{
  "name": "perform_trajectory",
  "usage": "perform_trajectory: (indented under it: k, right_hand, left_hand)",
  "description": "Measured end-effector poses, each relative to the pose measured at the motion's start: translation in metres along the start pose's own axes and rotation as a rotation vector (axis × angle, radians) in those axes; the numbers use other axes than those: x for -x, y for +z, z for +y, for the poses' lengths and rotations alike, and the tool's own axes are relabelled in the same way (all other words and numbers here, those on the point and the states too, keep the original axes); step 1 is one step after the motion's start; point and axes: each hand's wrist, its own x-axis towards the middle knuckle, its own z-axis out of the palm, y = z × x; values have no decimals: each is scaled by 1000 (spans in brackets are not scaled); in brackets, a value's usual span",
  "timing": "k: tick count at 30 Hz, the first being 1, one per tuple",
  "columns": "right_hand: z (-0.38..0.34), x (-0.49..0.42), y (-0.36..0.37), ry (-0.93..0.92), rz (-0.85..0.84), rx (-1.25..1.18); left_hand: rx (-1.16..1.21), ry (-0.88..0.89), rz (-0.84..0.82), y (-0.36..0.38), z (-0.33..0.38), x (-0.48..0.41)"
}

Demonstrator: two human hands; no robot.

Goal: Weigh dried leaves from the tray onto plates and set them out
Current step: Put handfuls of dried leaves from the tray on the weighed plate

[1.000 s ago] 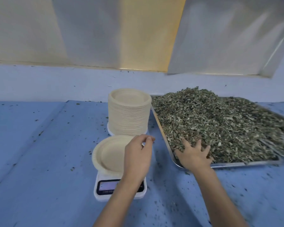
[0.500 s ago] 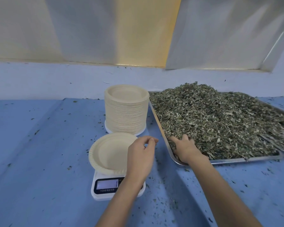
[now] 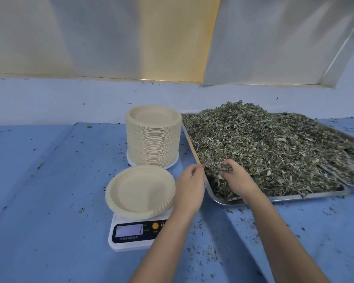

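1. The blue counter (image 3: 49, 190) has a smooth, matt surface flecked all over with leaf crumbs.

2. The rectangular steel tray (image 3: 284, 198) is shiny with a raised rim. It lies at the right and is heaped with dried grey-green leaves (image 3: 264, 148), which are flaky, crumpled and loose.

3. The tall stack of cream paper plates (image 3: 152, 139) has ridged edges and stands just beside the tray's left rim.

4. The single cream paper plate (image 3: 140, 190) has a crimped rim. It rests empty on the white digital kitchen scale (image 3: 131, 233), in front of the stack.

5. The right-hand grip (image 3: 238, 180) lay spread flat on the heap a second ago. Its fingers are now curled round a clump of leaves at the tray's near left corner.

6. The left-hand grip (image 3: 189, 186) has moved off the plate's edge to the tray's left rim. Its fingers are loosely curled, and it cannot be told whether they touch or pinch the rim.

Status: the first handful is gathered but not yet lifted, and no leaves are on the plate. Judged next step: carry the clump left over the rim and release it onto the plate. Expect loose flakes to shed onto the counter in transit.
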Motion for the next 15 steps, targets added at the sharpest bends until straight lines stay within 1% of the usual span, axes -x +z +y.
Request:
perform_trajectory:
  k: [2,7,11,15]
  right_hand:
    - [-5,5,-3,2,-8,-113]
    - [-8,11,-9,48,10,-178]
    - [-6,12,-10,56,30,-182]
    - [-3,11,-6,48,39,-199]
  left_hand:
    - [148,-84,-24,9,1,-5]
    - [338,-207,-37,21,0,-14]
    - [376,-262,-59,24,-1,-18]
    - [394,-264,-55,25,-2,-18]
